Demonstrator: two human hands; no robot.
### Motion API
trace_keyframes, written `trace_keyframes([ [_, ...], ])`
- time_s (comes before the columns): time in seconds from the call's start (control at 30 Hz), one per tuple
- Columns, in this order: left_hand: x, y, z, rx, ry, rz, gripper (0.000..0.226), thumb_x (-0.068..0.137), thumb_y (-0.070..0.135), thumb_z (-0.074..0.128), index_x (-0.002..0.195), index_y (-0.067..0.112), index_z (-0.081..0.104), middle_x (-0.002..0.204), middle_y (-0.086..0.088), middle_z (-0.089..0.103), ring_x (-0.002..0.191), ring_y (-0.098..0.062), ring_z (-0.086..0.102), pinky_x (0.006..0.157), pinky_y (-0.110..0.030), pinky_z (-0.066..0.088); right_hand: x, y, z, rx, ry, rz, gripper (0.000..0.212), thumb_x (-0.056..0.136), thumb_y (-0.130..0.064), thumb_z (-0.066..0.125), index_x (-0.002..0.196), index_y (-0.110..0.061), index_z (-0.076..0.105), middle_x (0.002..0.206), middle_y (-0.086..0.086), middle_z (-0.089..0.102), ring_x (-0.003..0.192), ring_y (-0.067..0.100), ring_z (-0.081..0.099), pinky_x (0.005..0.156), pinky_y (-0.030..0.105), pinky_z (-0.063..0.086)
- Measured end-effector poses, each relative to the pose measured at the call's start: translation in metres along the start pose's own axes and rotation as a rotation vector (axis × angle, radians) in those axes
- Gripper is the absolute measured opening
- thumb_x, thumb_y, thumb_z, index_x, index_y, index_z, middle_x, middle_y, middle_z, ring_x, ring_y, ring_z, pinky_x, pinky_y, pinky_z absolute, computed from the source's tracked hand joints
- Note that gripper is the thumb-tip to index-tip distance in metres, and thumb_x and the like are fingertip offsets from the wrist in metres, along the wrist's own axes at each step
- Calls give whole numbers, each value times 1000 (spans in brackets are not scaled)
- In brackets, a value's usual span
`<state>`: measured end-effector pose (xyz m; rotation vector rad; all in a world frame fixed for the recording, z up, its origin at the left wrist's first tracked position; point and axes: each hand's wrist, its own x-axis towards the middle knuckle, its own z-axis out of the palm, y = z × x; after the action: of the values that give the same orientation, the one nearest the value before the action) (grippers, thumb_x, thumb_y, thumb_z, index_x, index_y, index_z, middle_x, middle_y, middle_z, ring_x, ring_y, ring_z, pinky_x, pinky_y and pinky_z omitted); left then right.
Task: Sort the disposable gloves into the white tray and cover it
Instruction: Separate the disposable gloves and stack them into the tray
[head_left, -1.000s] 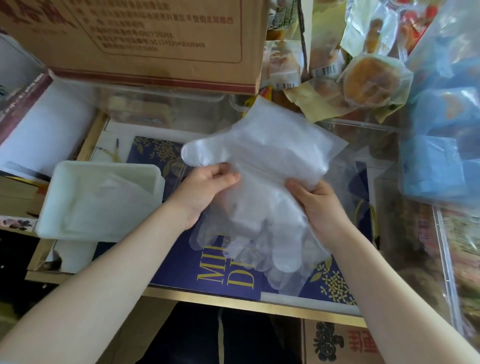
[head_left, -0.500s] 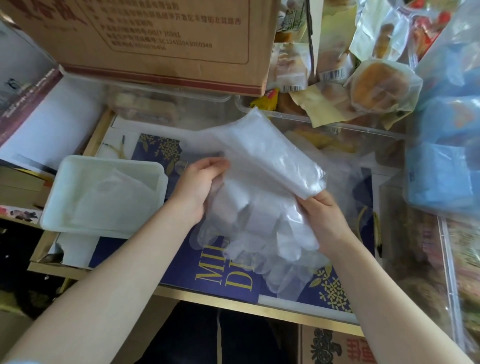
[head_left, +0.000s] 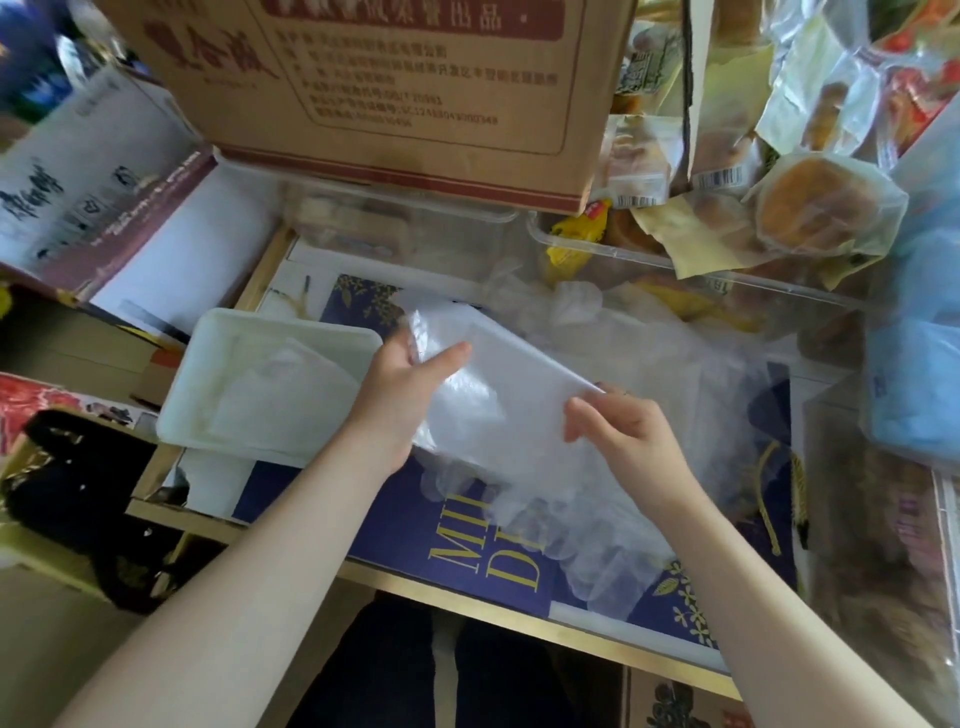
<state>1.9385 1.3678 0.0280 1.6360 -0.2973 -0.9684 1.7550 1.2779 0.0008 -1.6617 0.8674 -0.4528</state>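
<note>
At the near edge, below the gold-trimmed table rim (head_left: 467, 613), two bare forearms reaching forward over dark trousers. Just above the dark blue printed sheet with gold lettering (head_left: 415, 525), a folded bundle of thin translucent disposable gloves (head_left: 483, 400), held between both hands and lifted a little off the surface, blurred at its lower end where the loose glove fingers hang down. On the bundle's left edge, left hand (head_left: 402, 395), thumb laid across the top and the other fingers curled underneath, clamped on the plastic. On the lower right corner, right hand (head_left: 621, 436), thumb and fingertips pinching the folded edge. Immediately left of the left hand, shallow white rectangular plastic tray (head_left: 208, 374), resting partly over the table's left edge, with a flat layer of translucent gloves already inside and uncovered. Beyond the hands, more crumpled clear gloves (head_left: 670, 364) spread loosely on the table. Farther back, a clear plastic bin (head_left: 691, 265) with wrapped pastries and yellow packets piled in and above it. At the right, pale blue packs inside clear plastic bags (head_left: 914, 353). At the far centre, large brown cardboard box with red printing (head_left: 395, 104), overhanging the table. At the far left, white and maroon printed carton (head_left: 98, 208).
</note>
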Motion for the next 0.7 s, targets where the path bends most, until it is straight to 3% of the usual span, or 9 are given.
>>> trace_keyframes([
  [0.1,1,2,-15,150,62,113,30,72,28,69,97,13,59,94,-9,69,90,-26,66,83,-45,52,6,-2,16,-187,85,-21,30,71,-43,70,70,-23,47,80,-14,56,72,0,47,66,18,34],
  [0.17,2,7,-26,217,55,151,16,79,22,70,91,21,59,89,-3,69,83,-19,67,77,-40,54,11,-10,25,-245,138,-31,38,75,-30,75,99,-26,47,115,-14,52,98,-2,46,76,13,33],
  [0.23,0,14,-37,267,-5,222,15,84,13,67,87,26,59,82,7,68,75,-10,66,73,-33,54,19,-23,36,-337,117,-136,57,78,-27,73,126,-16,44,127,-10,46,115,5,43,91,17,33],
  [0.33,-2,20,-56,291,-123,261,20,79,15,71,88,29,60,85,7,69,80,-13,67,78,-39,54,31,-42,64,-336,-73,-167,20,84,-24,68,98,-13,60,90,-5,59,83,2,49,73,21,38],
  [0.4,-1,19,-70,265,-102,277,31,72,22,72,96,31,56,91,12,67,85,-10,65,83,-38,53,37,-52,84,-239,-138,-77,28,86,-21,65,69,-8,48,63,-1,43,59,6,34,53,26,29],
  [0.47,2,16,-88,313,68,350,61,73,20,77,122,29,42,110,18,56,98,-1,56,92,-24,45,43,-58,99,-248,-86,-69,38,85,-27,61,66,-2,41,59,2,37,55,10,28,49,26,25],
  [0.53,4,12,-107,565,216,616,80,79,23,70,143,14,23,134,8,39,123,-6,39,102,-16,31,47,-64,111,-336,-7,-69,36,88,-25,59,65,-6,38,57,1,38,54,15,29,48,23,25],
  [0.6,8,5,-122,869,184,882,68,86,30,56,142,6,25,145,-6,30,135,-22,26,111,-26,22,48,-70,122,-416,17,-69,35,89,-22,58,64,-12,37,56,1,39,56,21,33,50,28,25],
  [0.7,12,-6,-130,937,-21,861,60,91,35,44,142,5,31,148,-8,29,138,-21,19,114,-24,14,47,-83,141,-508,-62,-130,31,90,-23,57,66,-14,41,56,-2,40,59,25,37,54,37,27],
])
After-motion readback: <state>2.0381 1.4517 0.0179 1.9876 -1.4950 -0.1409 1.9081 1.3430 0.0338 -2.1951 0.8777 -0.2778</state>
